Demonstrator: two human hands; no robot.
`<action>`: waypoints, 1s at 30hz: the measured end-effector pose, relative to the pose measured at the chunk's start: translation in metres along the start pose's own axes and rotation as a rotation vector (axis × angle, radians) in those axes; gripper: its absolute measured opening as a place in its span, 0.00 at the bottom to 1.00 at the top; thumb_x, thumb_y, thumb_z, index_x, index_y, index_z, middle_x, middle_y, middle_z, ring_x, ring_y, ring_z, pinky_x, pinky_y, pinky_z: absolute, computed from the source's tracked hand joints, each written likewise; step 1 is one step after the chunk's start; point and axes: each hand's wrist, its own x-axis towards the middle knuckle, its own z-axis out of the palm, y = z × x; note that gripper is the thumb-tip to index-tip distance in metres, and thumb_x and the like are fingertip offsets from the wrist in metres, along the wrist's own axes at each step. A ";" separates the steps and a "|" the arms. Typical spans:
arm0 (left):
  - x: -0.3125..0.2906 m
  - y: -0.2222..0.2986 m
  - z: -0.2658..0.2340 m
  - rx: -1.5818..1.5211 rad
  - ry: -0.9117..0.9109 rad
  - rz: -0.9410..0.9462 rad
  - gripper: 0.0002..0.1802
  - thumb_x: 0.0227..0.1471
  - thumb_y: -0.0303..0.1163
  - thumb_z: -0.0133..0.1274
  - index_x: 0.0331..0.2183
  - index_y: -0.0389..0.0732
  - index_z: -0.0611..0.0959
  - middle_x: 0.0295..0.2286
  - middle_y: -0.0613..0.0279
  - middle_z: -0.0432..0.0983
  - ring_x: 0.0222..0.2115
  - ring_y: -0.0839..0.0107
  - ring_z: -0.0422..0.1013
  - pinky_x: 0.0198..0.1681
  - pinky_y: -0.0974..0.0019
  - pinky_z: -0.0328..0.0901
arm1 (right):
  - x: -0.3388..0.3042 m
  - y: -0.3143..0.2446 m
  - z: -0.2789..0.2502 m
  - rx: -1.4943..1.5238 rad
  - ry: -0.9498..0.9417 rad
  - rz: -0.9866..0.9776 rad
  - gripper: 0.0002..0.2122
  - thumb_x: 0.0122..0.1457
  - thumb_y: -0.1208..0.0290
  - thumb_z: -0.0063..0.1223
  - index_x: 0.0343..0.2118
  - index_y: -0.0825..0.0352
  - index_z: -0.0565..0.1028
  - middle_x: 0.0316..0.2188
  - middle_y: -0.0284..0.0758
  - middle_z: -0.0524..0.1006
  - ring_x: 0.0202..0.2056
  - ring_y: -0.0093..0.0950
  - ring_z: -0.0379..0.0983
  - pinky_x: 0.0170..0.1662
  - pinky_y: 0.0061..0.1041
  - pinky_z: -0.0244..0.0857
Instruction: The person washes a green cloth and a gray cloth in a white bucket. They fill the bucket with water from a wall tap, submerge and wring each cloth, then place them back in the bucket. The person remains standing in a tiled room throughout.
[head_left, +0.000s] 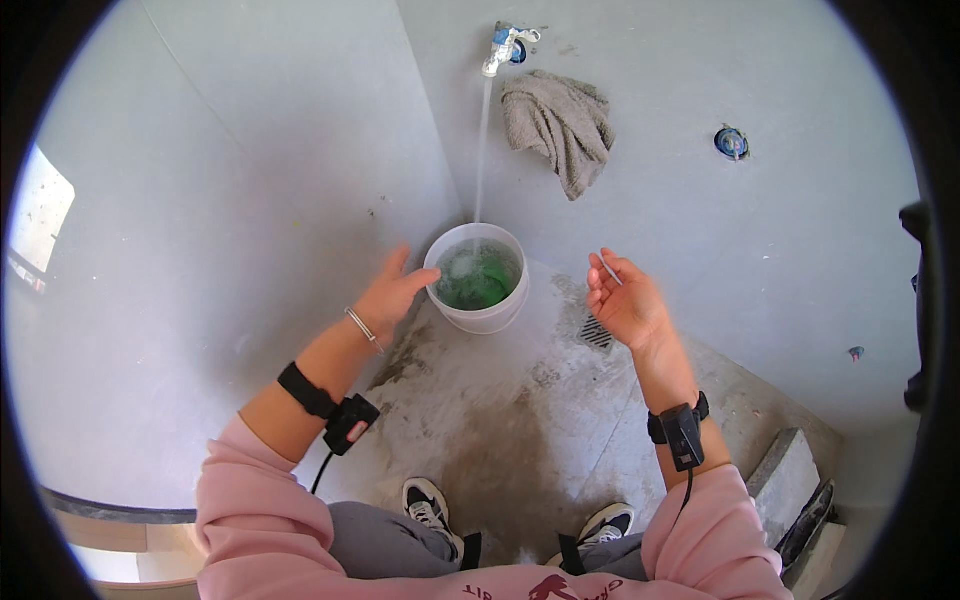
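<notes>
A white bucket [476, 318] stands on the floor in the corner. Water [483, 150] runs into it from a wall tap [505, 48], and the liquid [480, 285] inside looks green and bubbly. Just left of the bucket is my left hand [392, 292], empty, its fingers spread and one fingertip close to the rim. To the right of the bucket, apart from it, my right hand [628, 300] is raised palm up with loosely bent fingers. A thin pale sliver shows between its thumb and fingers; whether it is a thing or a gap, I cannot tell.
A grey-brown cloth [562, 128] hangs on the wall beside the tap. A blue pipe fitting [732, 143] sits further right. A floor drain grate [596, 333] lies below my right hand. Slabs [785, 480] lean at the lower right. The floor [480, 430] is stained.
</notes>
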 end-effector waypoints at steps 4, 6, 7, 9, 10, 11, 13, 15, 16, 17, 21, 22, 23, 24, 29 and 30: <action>0.012 -0.032 0.000 -0.177 -0.029 -0.083 0.52 0.44 0.45 0.55 0.60 0.41 0.42 0.60 0.47 0.39 0.61 0.55 0.38 0.59 0.48 0.37 | 0.003 0.022 -0.005 -0.044 0.045 0.030 0.14 0.54 0.73 0.50 0.44 0.62 0.65 0.36 0.32 0.71 0.31 0.25 0.69 0.30 0.21 0.62; 0.018 -0.046 -0.001 -0.255 -0.029 -0.105 0.52 0.45 0.44 0.55 0.60 0.42 0.42 0.60 0.48 0.39 0.61 0.55 0.38 0.59 0.47 0.37 | 0.006 0.032 -0.006 -0.058 0.057 0.059 0.15 0.54 0.73 0.49 0.45 0.62 0.65 0.36 0.32 0.71 0.31 0.25 0.69 0.30 0.21 0.62; 0.020 -0.052 -0.001 -0.293 -0.023 -0.114 0.52 0.45 0.44 0.55 0.60 0.42 0.42 0.60 0.49 0.40 0.60 0.55 0.39 0.59 0.47 0.37 | 0.007 0.037 -0.007 -0.070 0.082 0.066 0.15 0.54 0.73 0.49 0.45 0.62 0.65 0.36 0.31 0.71 0.31 0.25 0.69 0.30 0.21 0.62; 0.026 -0.065 -0.001 -0.346 -0.011 -0.144 0.51 0.46 0.44 0.55 0.60 0.44 0.42 0.60 0.52 0.40 0.60 0.56 0.41 0.59 0.47 0.38 | 0.011 0.046 -0.007 -0.070 0.086 0.090 0.15 0.54 0.73 0.49 0.46 0.62 0.65 0.36 0.31 0.72 0.32 0.25 0.69 0.30 0.21 0.62; 0.028 -0.071 -0.001 -0.359 -0.005 -0.162 0.50 0.46 0.44 0.54 0.60 0.45 0.42 0.60 0.55 0.40 0.60 0.57 0.42 0.58 0.48 0.40 | 0.012 0.050 -0.007 -0.073 0.092 0.099 0.15 0.54 0.72 0.49 0.46 0.62 0.65 0.35 0.31 0.72 0.32 0.25 0.69 0.30 0.21 0.62; 0.030 -0.075 -0.002 -0.367 0.006 -0.185 0.49 0.47 0.44 0.53 0.61 0.46 0.42 0.60 0.57 0.41 0.59 0.57 0.44 0.58 0.48 0.41 | 0.013 0.054 -0.007 -0.075 0.093 0.099 0.15 0.54 0.73 0.49 0.46 0.62 0.65 0.35 0.31 0.72 0.32 0.25 0.69 0.30 0.21 0.62; 0.033 -0.082 -0.005 -0.417 0.002 -0.189 0.48 0.47 0.44 0.53 0.61 0.46 0.43 0.60 0.59 0.41 0.58 0.58 0.46 0.57 0.48 0.43 | 0.014 0.061 -0.006 -0.080 0.097 0.098 0.16 0.54 0.73 0.49 0.46 0.62 0.65 0.35 0.31 0.72 0.32 0.25 0.69 0.30 0.21 0.62; 0.035 -0.087 -0.008 -0.452 0.006 -0.193 0.48 0.47 0.44 0.54 0.61 0.46 0.43 0.60 0.60 0.41 0.57 0.58 0.48 0.56 0.49 0.44 | 0.016 0.066 -0.005 -0.070 0.090 0.113 0.16 0.54 0.73 0.49 0.46 0.62 0.65 0.35 0.31 0.72 0.32 0.25 0.69 0.30 0.21 0.62; 0.036 -0.089 -0.010 -0.463 0.008 -0.191 0.48 0.47 0.43 0.54 0.61 0.46 0.44 0.60 0.59 0.42 0.57 0.59 0.49 0.56 0.50 0.45 | 0.016 0.068 -0.005 -0.071 0.101 0.116 0.16 0.54 0.73 0.49 0.47 0.62 0.65 0.35 0.31 0.72 0.32 0.25 0.69 0.30 0.21 0.62; 0.036 -0.090 -0.011 -0.472 0.018 -0.190 0.48 0.47 0.43 0.54 0.60 0.46 0.44 0.60 0.59 0.42 0.57 0.59 0.49 0.55 0.50 0.45 | 0.017 0.069 -0.004 -0.061 0.092 0.122 0.15 0.54 0.73 0.50 0.45 0.62 0.65 0.35 0.31 0.72 0.32 0.25 0.69 0.30 0.21 0.62; 0.036 -0.098 -0.012 -0.485 0.011 -0.198 0.48 0.47 0.43 0.55 0.60 0.46 0.44 0.60 0.56 0.41 0.57 0.58 0.48 0.56 0.49 0.44 | 0.020 0.072 -0.003 -0.052 0.105 0.122 0.12 0.54 0.74 0.50 0.42 0.61 0.67 0.34 0.31 0.73 0.30 0.24 0.69 0.30 0.21 0.63; 0.037 -0.100 -0.012 -0.487 0.013 -0.210 0.48 0.47 0.43 0.55 0.60 0.46 0.44 0.60 0.56 0.41 0.57 0.57 0.48 0.57 0.49 0.43 | 0.020 0.072 -0.003 -0.051 0.107 0.120 0.12 0.54 0.74 0.50 0.42 0.61 0.67 0.34 0.31 0.73 0.30 0.24 0.69 0.30 0.21 0.63; 0.037 -0.102 -0.012 -0.485 0.026 -0.227 0.49 0.46 0.43 0.55 0.60 0.46 0.44 0.60 0.55 0.40 0.57 0.57 0.48 0.57 0.48 0.43 | 0.020 0.073 -0.002 -0.052 0.104 0.120 0.12 0.54 0.74 0.50 0.42 0.61 0.67 0.34 0.31 0.73 0.30 0.24 0.69 0.30 0.21 0.63; 0.038 -0.104 -0.012 -0.497 0.014 -0.230 0.49 0.46 0.43 0.55 0.60 0.46 0.44 0.60 0.55 0.40 0.58 0.57 0.48 0.57 0.48 0.42 | 0.021 0.073 -0.002 -0.053 0.102 0.120 0.12 0.54 0.74 0.50 0.42 0.61 0.67 0.34 0.31 0.73 0.30 0.24 0.69 0.30 0.21 0.63; 0.042 -0.113 -0.015 -0.518 0.018 -0.262 0.50 0.45 0.43 0.56 0.60 0.46 0.43 0.60 0.55 0.39 0.58 0.56 0.46 0.58 0.47 0.41 | 0.023 0.076 -0.001 -0.064 0.105 0.117 0.13 0.54 0.73 0.50 0.43 0.62 0.66 0.34 0.31 0.72 0.31 0.24 0.69 0.30 0.22 0.62; 0.043 -0.114 -0.015 -0.520 -0.004 -0.257 0.50 0.45 0.43 0.56 0.60 0.46 0.43 0.60 0.55 0.39 0.58 0.56 0.46 0.58 0.47 0.40 | 0.023 0.076 -0.001 -0.069 0.103 0.116 0.15 0.54 0.73 0.49 0.45 0.62 0.65 0.35 0.32 0.72 0.32 0.25 0.69 0.31 0.22 0.62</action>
